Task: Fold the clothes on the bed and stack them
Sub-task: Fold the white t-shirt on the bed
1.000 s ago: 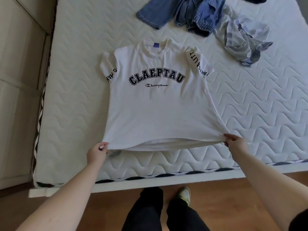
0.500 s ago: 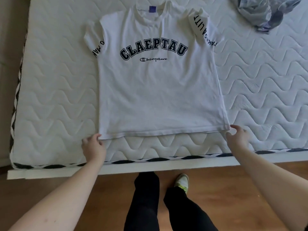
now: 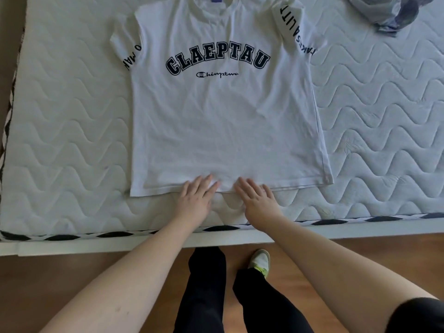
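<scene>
White cotton T-shirt [image 3: 225, 131] lies flat, front up, on the bed [image 3: 60, 140], hem toward the person, collar at the top edge of view. Fabric soft, faint creases, arched navy block lettering on chest, small script line below, dark print on both short sleeves. Mattress top is white quilted, raised wavy stitch pattern; edge trim is a black-and-white diamond band. Left hand [image 3: 195, 200] and right hand [image 3: 258, 203] sit side by side at mid-hem, palms down, fingers straight and slightly spread, fingertips resting on the cloth at the hem; no pinch, neither grip closed on anything. Crumpled grey-blue striped garment [image 3: 386, 13] lies at far right corner, well apart from the shirt, partly cut off. Below: wooden floor [image 3: 72, 272], black trousers [image 3: 204, 292], one light sneaker [image 3: 260, 259] with yellow-green accents.
</scene>
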### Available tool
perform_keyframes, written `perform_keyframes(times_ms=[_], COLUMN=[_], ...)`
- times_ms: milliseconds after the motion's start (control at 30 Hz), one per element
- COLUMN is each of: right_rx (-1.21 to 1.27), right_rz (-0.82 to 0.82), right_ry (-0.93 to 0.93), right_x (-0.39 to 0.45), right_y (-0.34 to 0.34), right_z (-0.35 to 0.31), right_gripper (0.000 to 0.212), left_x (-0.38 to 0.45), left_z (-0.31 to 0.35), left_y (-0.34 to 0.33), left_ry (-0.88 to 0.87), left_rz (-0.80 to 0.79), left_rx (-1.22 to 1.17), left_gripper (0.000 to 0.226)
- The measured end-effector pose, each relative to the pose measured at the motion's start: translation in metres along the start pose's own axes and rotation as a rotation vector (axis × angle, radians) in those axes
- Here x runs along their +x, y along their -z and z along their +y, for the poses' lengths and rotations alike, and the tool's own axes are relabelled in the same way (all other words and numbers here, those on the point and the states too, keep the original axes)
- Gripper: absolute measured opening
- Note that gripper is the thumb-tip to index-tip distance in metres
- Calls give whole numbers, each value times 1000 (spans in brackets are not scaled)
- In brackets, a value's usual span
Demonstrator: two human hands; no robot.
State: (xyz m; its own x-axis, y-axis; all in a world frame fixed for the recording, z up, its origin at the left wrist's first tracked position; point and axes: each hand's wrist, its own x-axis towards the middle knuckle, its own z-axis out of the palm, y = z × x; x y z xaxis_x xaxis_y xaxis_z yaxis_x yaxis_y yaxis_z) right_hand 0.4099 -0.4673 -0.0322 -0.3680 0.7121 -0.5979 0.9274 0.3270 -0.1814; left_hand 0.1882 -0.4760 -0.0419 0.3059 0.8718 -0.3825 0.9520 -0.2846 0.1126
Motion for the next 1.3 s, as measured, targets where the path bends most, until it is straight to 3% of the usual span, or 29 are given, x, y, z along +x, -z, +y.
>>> perform_keyframes(times_ms=[133,233,367,433,533,633,800,933,1067,1300], right_rx=[-27,-53,-49,-32,-48,-71,-9,15,22,76], right_rz=[46,66,282,395,398,380,380,369,402,460], right_ry=[-23,-47,-47,-46,-21,11,72,83,96,99], right_x=[-13,-11,1,11,19,23,32,41,55,70], right_y=[0,0,3,3,6,10,20,26,29,33], right_z=[17,27,15,6,-6,-16,-40,-66,-90,-131], right_gripper=[83,79,62,56,53,52,49,50,52,24], left_x=[2,4,12,15,18,15,2,-14,-32,-55], left_z=[-15,-26,-39,-43,-53,-69,-89,-93,-100,-115], left_y=[9,22,30,33,32,28,23,18,11,2], left_ry=[39,45,0,24,79,188,332,244,118,74], left_rz=[-57,53,127,101,15,-6,105,185,244,219], left_rx=[64,23,75,96,73,-77,-318,-303,-185,-109], left_gripper=[58,56,49,44,34,32,29,27,49,58])
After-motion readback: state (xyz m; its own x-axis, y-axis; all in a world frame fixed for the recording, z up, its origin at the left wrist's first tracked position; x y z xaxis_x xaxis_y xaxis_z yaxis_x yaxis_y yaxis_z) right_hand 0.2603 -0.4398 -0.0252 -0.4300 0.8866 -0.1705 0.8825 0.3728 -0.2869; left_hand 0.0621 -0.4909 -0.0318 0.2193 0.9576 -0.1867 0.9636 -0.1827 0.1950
